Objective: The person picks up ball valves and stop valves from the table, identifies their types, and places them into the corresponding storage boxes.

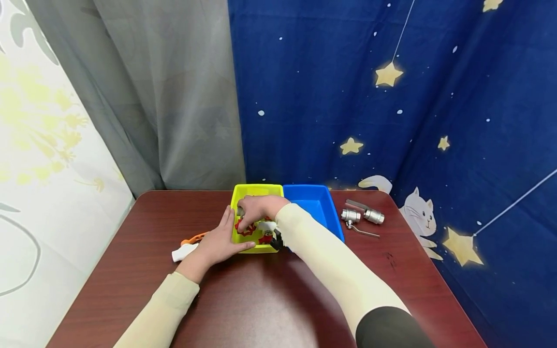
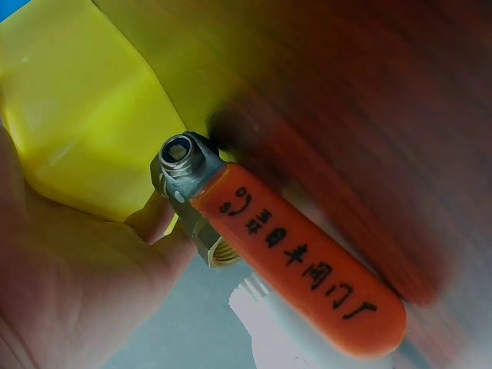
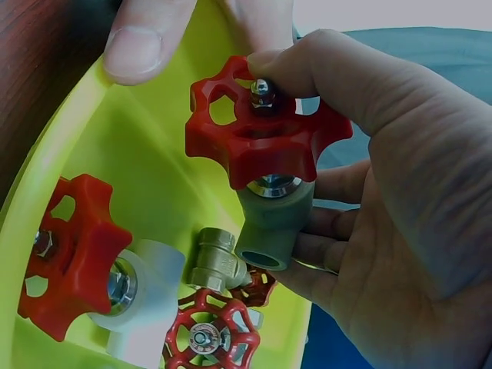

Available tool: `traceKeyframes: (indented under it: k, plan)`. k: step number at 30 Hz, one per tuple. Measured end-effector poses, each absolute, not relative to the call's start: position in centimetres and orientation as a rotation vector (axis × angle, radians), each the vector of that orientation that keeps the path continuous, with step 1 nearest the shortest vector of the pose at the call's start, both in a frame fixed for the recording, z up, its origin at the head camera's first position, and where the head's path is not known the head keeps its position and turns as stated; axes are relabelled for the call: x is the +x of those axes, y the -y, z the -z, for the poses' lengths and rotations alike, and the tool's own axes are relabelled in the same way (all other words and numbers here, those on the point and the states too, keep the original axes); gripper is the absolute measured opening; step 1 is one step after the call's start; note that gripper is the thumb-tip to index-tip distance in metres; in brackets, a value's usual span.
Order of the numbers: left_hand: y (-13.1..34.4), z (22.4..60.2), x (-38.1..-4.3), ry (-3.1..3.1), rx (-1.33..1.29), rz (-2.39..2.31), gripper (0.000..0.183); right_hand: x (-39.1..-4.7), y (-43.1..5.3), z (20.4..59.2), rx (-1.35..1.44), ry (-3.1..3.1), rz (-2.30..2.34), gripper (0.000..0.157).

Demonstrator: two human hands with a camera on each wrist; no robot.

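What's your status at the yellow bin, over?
Right hand grips red-wheeled grey valve over yellow bin. Left hand touches bin's rim. Other valves lie below, in the bin.

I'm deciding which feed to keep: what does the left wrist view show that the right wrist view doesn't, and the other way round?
Only the left wrist view: the orange-handled valve with black lettering and the white plastic piece partly behind it.

Only the right wrist view: the right hand gripping a gray valve with a red handwheel, plus a white red-wheeled valve and smaller metal valves.

Both: the yellow bin, the left hand and the wood-grain tabletop.
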State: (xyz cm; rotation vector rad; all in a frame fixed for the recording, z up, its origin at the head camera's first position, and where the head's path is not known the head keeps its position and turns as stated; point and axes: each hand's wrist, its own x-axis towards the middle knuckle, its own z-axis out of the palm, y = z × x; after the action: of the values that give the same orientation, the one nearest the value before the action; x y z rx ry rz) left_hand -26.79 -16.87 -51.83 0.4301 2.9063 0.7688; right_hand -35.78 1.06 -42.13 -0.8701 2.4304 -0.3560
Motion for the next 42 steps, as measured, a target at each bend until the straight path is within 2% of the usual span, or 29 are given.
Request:
traceKeyframes:
  k: [13, 25, 36, 42]
  plan:
    - [16.8, 52.1, -26.8, -2.898, 0.417, -0.773, 0.137, -35.5, -0.6, 42.8, -0.856, -2.488, 0.298, 0.057]
    - [17.0, 52.2, -27.0, -2.906, 0.443, -0.777, 0.135, -35.4, -0.2, 44.7, -0.818, -2.456, 0.264, 0.043]
    - [16.9, 51.8, -26.8, -2.894, 0.426, -0.79, 0.137, -35.6, -0.1, 45.2, -0.716, -2.413, 0.265, 0.056]
    - [17.0, 51.9, -26.8, -2.896, 0.429, -0.793, 0.136, -35.7, -0.3, 45.7, -0.758, -2.413, 0.304, 0.057]
